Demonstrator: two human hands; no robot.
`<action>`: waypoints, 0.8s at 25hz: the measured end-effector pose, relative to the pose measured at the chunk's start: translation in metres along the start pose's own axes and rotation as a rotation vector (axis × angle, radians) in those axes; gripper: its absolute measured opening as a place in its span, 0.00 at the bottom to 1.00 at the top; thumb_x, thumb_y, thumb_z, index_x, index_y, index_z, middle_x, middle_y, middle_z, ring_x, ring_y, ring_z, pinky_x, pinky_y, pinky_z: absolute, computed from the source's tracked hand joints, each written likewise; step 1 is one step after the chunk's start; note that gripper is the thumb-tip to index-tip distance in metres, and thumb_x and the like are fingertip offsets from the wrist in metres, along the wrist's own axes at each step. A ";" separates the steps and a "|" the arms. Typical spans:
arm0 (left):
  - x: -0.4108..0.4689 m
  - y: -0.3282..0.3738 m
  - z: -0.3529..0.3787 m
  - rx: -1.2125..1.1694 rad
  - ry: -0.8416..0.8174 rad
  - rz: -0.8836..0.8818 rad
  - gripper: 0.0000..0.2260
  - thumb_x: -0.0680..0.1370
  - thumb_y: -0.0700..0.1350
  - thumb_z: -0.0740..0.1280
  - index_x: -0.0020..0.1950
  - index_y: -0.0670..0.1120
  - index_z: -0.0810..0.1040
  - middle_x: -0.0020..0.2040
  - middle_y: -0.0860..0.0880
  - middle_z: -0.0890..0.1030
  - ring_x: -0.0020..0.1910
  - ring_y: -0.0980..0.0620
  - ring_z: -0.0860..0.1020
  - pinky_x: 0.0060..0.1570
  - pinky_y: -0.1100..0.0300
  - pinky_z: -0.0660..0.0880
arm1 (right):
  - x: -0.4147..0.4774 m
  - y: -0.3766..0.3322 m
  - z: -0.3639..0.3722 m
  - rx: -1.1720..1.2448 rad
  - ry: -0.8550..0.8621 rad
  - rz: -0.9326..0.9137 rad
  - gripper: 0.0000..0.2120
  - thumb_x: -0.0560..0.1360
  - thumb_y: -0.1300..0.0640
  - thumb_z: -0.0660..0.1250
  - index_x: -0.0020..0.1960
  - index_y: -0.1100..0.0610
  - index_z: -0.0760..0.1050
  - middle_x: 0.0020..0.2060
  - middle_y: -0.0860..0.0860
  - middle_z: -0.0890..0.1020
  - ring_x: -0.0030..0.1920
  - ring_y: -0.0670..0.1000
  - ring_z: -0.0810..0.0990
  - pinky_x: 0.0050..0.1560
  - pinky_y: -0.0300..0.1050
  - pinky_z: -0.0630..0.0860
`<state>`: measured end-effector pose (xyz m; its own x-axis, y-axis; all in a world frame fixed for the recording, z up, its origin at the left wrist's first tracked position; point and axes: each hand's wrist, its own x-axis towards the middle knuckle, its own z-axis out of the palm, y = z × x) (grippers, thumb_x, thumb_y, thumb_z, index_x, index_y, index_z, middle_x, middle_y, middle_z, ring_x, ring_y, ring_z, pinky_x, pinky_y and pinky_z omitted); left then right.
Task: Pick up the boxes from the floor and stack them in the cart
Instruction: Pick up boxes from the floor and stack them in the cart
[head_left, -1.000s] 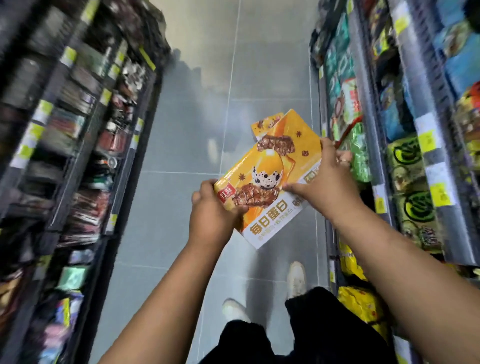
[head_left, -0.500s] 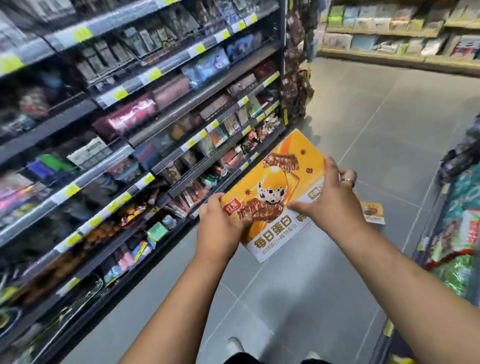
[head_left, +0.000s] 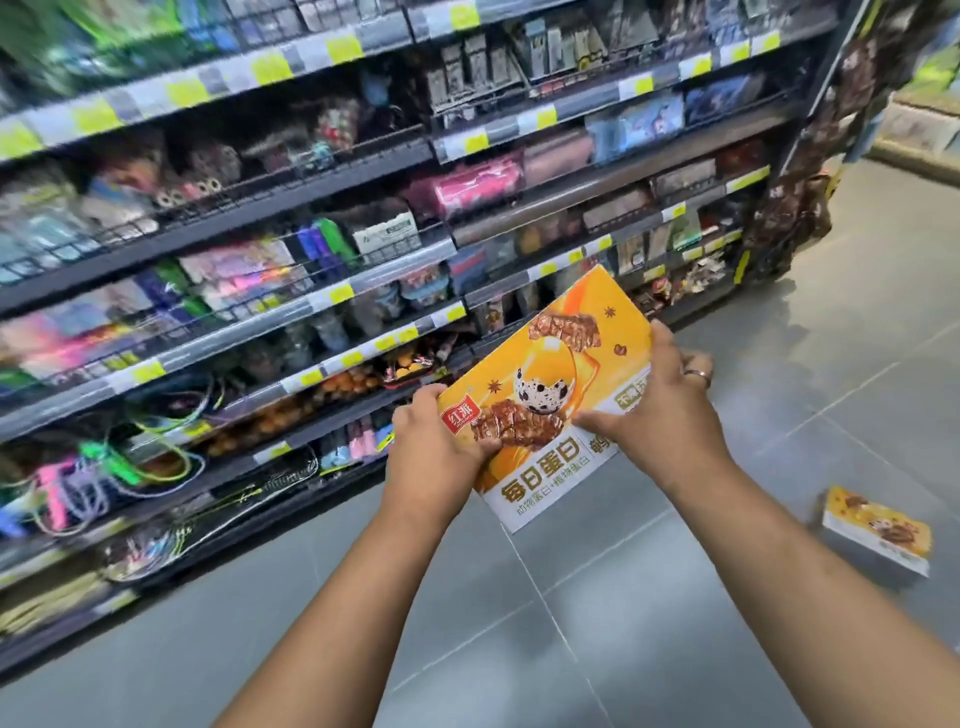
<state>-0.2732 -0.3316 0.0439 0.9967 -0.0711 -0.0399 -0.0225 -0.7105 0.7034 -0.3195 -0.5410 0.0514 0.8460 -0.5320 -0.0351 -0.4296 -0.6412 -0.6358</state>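
I hold a flat orange-yellow snack box (head_left: 550, 384) with a speckled egg picture and a white lower band, raised in front of me above the floor. My left hand (head_left: 434, 452) grips its near left corner. My right hand (head_left: 660, 405), with a ring on one finger, grips its right edge. A second box of the same kind (head_left: 878, 532) lies on the grey tiled floor at the right. No cart is in view.
A tall shelf unit (head_left: 311, 291) packed with goods runs along the left and centre, ending at a hanging snack display (head_left: 795, 202). Grey floor tiles (head_left: 649, 623) stretch right and below. Another shelf (head_left: 924, 130) stands far right.
My view has swung left, from looking down the aisle to facing the left shelves. Both hands keep the same grip on the box. The second box on the floor now appears at the right.
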 end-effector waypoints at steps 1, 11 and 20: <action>0.006 -0.014 -0.018 0.003 0.019 -0.023 0.36 0.67 0.51 0.78 0.70 0.51 0.64 0.62 0.46 0.68 0.60 0.46 0.72 0.56 0.56 0.69 | 0.000 -0.021 0.016 -0.001 -0.018 -0.025 0.60 0.60 0.44 0.81 0.78 0.48 0.45 0.70 0.59 0.57 0.57 0.58 0.75 0.56 0.48 0.73; 0.043 -0.143 -0.164 -0.019 0.279 -0.244 0.34 0.68 0.49 0.78 0.69 0.50 0.65 0.60 0.48 0.68 0.52 0.50 0.72 0.56 0.58 0.71 | 0.006 -0.203 0.149 0.006 -0.228 -0.304 0.58 0.60 0.44 0.81 0.77 0.46 0.46 0.69 0.60 0.60 0.57 0.63 0.76 0.57 0.51 0.72; 0.037 -0.221 -0.238 -0.050 0.602 -0.639 0.34 0.67 0.51 0.78 0.68 0.52 0.65 0.60 0.48 0.71 0.54 0.47 0.76 0.56 0.46 0.76 | 0.006 -0.334 0.262 0.020 -0.548 -0.658 0.57 0.60 0.46 0.81 0.77 0.47 0.48 0.68 0.57 0.58 0.57 0.59 0.77 0.57 0.50 0.73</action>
<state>-0.2127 -0.0111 0.0557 0.6896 0.7213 -0.0656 0.5436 -0.4556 0.7049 -0.0882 -0.1856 0.0615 0.9567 0.2906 -0.0188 0.2034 -0.7130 -0.6710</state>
